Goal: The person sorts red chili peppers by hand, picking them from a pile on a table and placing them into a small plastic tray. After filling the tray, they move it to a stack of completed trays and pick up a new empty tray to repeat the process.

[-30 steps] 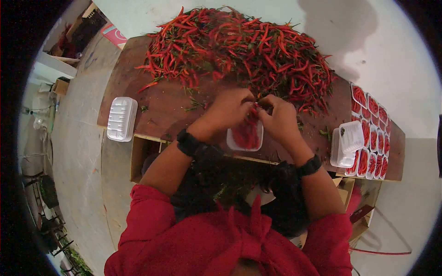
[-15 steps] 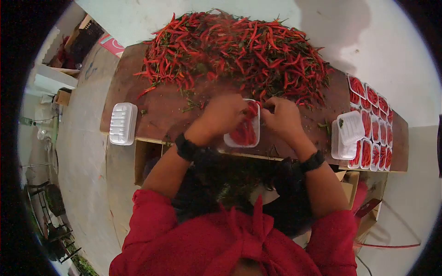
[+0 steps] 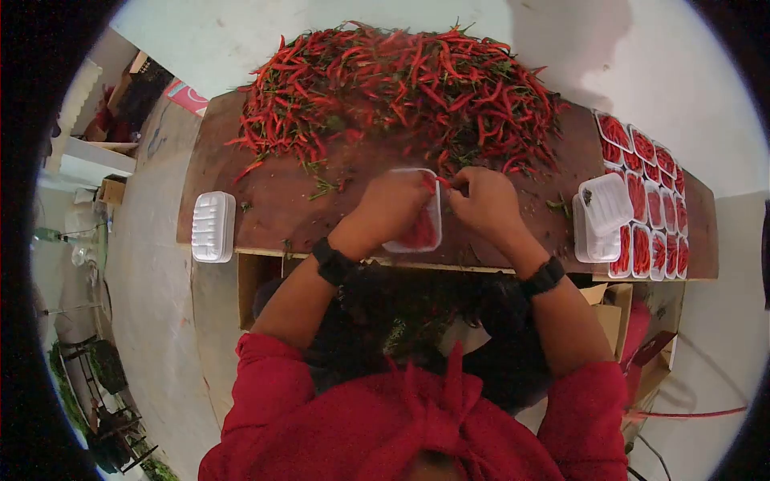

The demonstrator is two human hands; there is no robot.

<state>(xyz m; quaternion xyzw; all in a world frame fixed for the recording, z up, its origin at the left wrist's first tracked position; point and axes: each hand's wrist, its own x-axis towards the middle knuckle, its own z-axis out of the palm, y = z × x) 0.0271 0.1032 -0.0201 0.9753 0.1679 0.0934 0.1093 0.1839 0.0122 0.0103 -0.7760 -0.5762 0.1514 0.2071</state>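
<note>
A white plastic tray (image 3: 434, 239) with red chili peppers (image 3: 420, 231) in it lies near the table's front edge. My left hand (image 3: 387, 207) is over the tray and covers much of it, its fingers closed at one end of a red chili pepper (image 3: 442, 183). At the other end of that pepper, by the tray's upper right corner, my right hand (image 3: 487, 204) pinches with thumb and forefinger. Behind both hands a big heap of red chilies with green stems (image 3: 401, 88) spreads along the wall.
A stack of white trays (image 3: 213, 227) stands at the table's left edge. On the right are more white trays (image 3: 607, 207), beside rows of chili-filled trays (image 3: 642, 248). Loose green stems (image 3: 322, 189) lie on the brown tabletop (image 3: 273, 216). Cardboard boxes (image 3: 613, 317) sit under the table.
My hands remain over the tray, and a red pepper now shows stretched between them. The whole view has shifted slightly.
</note>
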